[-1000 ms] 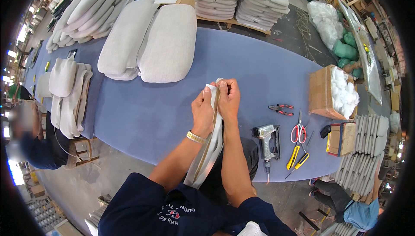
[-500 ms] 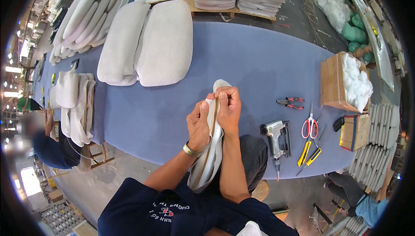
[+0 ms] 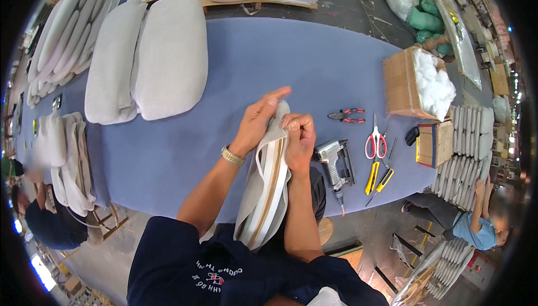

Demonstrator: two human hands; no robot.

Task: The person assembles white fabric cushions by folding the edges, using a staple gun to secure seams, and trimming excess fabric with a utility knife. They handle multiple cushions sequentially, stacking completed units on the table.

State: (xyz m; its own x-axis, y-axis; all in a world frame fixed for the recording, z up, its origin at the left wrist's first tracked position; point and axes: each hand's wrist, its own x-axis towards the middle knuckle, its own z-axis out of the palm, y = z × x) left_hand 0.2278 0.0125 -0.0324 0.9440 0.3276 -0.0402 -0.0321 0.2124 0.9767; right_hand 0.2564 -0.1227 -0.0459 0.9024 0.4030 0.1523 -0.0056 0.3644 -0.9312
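Observation:
A long light-grey fabric cushion cover point(image 3: 245, 223) runs from my lap up over the near edge of the blue table. Down its length goes a white band with a tan line along it, like a zipper. Close to the cover's far end, my right hand point(image 3: 300, 141) is closed, its fingers pinching the fabric edge. My left hand point(image 3: 256, 122), with a watch at its wrist, lies along the opposite side of that end, fingers stretched out and pointing away to the right. Whether its palm presses on the fabric is hidden.
Two grey cushions point(image 3: 171, 54) lie at the far left. On the right are pliers point(image 3: 347, 115), a staple gun point(image 3: 336, 166), scissors point(image 3: 375, 141), yellow cutters point(image 3: 371, 178) and a carton point(image 3: 400, 85) of white stuffing. Other people work at left and lower right.
My left hand has opened from its grip on the cover and stretched its fingers out. The cover has spread wider, showing more of the white band. The view has shifted right.

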